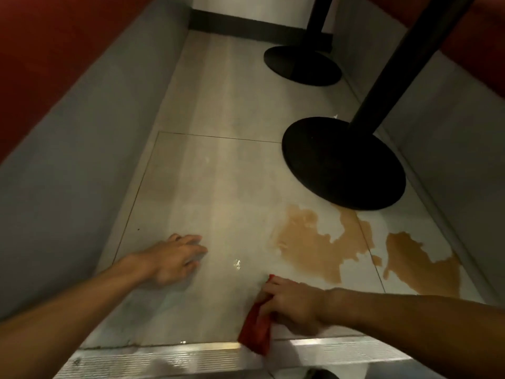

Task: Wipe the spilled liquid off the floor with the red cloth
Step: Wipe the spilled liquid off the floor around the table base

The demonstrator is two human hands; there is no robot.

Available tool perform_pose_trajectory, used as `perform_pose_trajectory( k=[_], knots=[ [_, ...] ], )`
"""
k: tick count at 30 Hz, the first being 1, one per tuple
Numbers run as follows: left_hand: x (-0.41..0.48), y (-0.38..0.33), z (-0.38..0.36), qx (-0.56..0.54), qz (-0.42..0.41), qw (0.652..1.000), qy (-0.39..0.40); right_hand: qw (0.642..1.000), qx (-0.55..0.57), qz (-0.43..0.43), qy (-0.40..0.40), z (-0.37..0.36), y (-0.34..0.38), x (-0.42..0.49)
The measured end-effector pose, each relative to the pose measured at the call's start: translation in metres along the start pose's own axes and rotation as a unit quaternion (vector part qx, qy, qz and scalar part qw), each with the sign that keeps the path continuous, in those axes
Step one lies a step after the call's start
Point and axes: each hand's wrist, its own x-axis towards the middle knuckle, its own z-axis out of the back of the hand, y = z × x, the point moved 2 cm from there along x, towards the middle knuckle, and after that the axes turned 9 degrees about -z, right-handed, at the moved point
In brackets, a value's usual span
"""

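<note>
A brown spilled liquid [308, 242] spreads over the pale floor tiles at the right, with a second patch [410, 261] further right. My right hand [292, 305] is shut on the red cloth [257, 329], which hangs down from my fist onto the floor near the front metal strip, left of and short of the spill. My left hand [177, 258] rests flat on the floor at the left, fingers spread, holding nothing.
A black round table base [341, 165] with its pole stands just beyond the spill; another base [300, 65] is further back. Grey bench walls [82, 160] line both sides. A metal threshold strip [164, 356] runs along the near edge.
</note>
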Motion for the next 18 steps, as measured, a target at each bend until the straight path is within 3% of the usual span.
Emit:
perform_pose_trajectory(
  k=[5, 11, 15, 18],
  knots=[
    [0.017, -0.025, 0.054, -0.012, 0.0, 0.999, 0.043, 0.964, 0.234, -0.129, 0.006, 0.031, -0.037, -0.014],
    [0.053, -0.055, 0.074, 0.047, 0.013, 0.997, 0.06, 0.863, 0.403, -0.217, -0.214, 0.083, -0.1, -0.039],
    [0.076, -0.06, 0.033, 0.019, 0.085, 0.996, 0.025, 0.841, 0.319, -0.309, -0.311, 0.11, -0.156, -0.023],
    [0.078, -0.057, 0.004, -0.005, 0.105, 0.994, -0.038, 0.839, 0.216, -0.379, -0.325, 0.119, -0.182, 0.013]
  ],
)
